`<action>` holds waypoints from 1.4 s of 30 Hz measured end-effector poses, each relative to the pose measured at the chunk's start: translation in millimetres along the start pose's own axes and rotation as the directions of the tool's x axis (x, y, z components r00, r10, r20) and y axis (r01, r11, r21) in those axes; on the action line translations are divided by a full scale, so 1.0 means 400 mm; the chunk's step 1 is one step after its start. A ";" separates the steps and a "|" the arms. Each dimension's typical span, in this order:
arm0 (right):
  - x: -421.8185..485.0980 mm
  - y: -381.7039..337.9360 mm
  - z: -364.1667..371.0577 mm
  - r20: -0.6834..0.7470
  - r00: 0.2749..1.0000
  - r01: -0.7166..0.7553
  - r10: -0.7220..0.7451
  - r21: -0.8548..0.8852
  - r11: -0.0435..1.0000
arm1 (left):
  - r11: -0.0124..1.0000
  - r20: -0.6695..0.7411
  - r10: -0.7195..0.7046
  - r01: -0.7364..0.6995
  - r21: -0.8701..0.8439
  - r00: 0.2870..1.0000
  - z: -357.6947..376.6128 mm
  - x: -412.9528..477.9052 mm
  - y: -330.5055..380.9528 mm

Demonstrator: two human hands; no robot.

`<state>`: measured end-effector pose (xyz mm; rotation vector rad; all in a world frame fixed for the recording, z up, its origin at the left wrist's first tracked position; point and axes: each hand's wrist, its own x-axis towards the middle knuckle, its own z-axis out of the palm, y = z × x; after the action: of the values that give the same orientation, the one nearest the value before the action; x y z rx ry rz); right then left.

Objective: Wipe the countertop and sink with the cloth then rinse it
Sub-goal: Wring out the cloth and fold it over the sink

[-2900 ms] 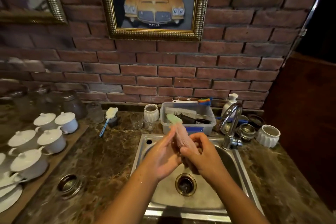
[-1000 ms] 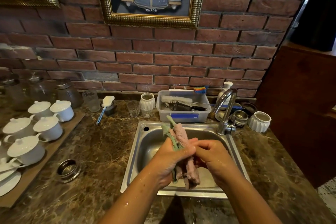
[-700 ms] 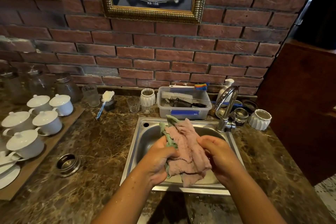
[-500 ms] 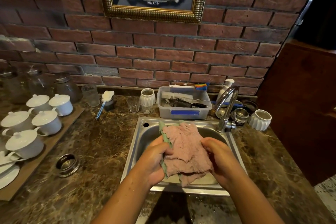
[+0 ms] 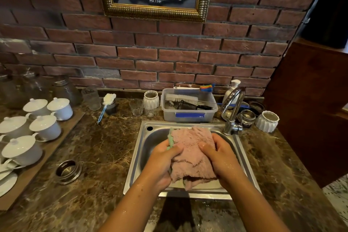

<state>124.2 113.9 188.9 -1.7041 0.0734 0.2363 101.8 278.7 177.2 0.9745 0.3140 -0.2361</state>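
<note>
We hold the pink cloth (image 5: 192,154) spread between both hands above the sink (image 5: 145,149). Our left hand (image 5: 163,160) grips its left edge and our right hand (image 5: 219,156) its right edge, both closed on it. It runs long from near to far, its far edge toward the faucet (image 5: 232,111), which stands far right, nearer our right hand.

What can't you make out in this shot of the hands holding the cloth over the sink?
Head view only:
- Sink drain: hidden behind the cloth and both hands.
- Fingers of the left hand and right hand: mostly tucked behind the cloth.
- Plates at the left edge: cut off by the frame.
- Glass jars at back left: dim and blurred.
- Tub contents: dark, partly under the brush.
</note>
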 end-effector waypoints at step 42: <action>-0.119 0.051 0.104 -0.092 0.986 -0.103 0.136 0.298 0.949 | 0.943 0.165 -0.242 0.192 0.271 0.956 -0.080 -0.055 0.005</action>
<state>69.5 147.6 173.3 -1.4169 0.2829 0.2087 77.2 307.8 170.0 1.1585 0.2126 -0.5836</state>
